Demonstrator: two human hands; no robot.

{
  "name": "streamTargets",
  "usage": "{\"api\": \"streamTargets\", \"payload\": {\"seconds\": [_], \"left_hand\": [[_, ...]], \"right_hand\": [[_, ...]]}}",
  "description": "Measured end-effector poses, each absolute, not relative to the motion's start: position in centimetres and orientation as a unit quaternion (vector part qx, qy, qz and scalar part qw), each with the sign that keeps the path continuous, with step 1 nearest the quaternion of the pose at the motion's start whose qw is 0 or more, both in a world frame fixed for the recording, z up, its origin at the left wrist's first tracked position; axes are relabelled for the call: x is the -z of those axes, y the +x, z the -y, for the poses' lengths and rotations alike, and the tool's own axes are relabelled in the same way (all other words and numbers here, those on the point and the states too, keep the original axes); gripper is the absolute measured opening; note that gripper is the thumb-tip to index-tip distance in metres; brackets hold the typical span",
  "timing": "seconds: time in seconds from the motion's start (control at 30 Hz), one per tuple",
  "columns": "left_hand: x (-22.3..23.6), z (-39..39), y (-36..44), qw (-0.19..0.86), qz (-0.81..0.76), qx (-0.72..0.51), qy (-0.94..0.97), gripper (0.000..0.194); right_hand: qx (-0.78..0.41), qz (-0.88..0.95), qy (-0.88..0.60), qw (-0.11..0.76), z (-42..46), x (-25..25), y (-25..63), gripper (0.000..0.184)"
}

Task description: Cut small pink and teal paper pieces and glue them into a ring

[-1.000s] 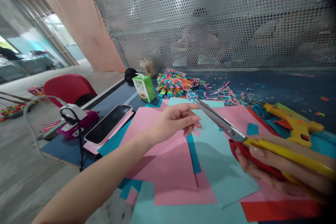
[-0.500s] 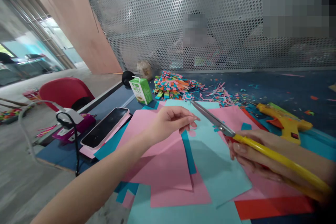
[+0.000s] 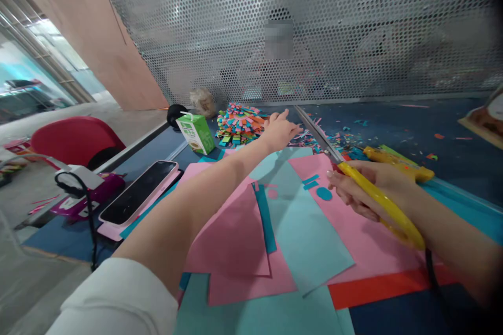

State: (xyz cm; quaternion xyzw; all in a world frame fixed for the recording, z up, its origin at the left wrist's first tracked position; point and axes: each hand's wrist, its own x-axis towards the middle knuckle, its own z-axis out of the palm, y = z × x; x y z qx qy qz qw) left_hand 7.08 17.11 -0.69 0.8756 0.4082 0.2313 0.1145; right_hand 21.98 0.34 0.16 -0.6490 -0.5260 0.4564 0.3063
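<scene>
Yellow scissors: my right fingers are gripping them.
Left fingers: hovering open near the blades; slipping could poke me.
Blue circle: lying loose; bumping could shift it.

A plain white sleeve, marked by a curved crease near its hem, ended around the left elbow, leaving the slim left forearm bare to the fingers, while the right forearm likewise was uncovered.

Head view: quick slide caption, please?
Left hand outstretched by the multicoloured paper-strip pile, right hand holding yellow-handled metal scissors above a pink paper sheet.
</scene>
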Motion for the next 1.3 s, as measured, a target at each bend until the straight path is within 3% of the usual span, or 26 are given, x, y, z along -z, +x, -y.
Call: {"api": "streamTargets", "payload": {"seconds": [0.1, 0.27, 0.63, 1.07, 1.23, 1.3], "left_hand": [[0.9, -16.6, 5.6, 0.078, -0.417, -0.226, 0.877, 0.013], [0.3, -13.3, -0.4, 0.076, -0.389, -0.202, 0.896, 0.028], [0.0, -6.3, -6.9, 0.049, -0.387, -0.058, 0.919, 0.042], [0.9, -6.3, -6.6, 0.121, -0.431, -0.11, 0.887, 0.03], [1.3, -6.6, -7.0, 0.156, -0.45, -0.137, 0.868, 0.052], [1.3, -6.5, -7.1, 0.155, -0.449, -0.135, 0.869, 0.05]], "right_hand": [[-0.449, 0.53, -0.652, 0.304, -0.3, 0.8, 22.1, 0.062], [-0.366, 0.58, -0.65, 0.327, 0.6, 1.8, 21.5, 0.054], [-0.289, 0.629, -0.676, 0.251, 1.5, 1.2, 20.2, 0.054], [-0.235, 0.655, -0.68, 0.231, 1.9, 1.7, 20.1, 0.048], [-0.232, 0.663, -0.673, 0.229, 1.9, 1.5, 19.9, 0.046], [-0.233, 0.665, -0.671, 0.232, 2.0, 1.5, 20.0, 0.047]]}}
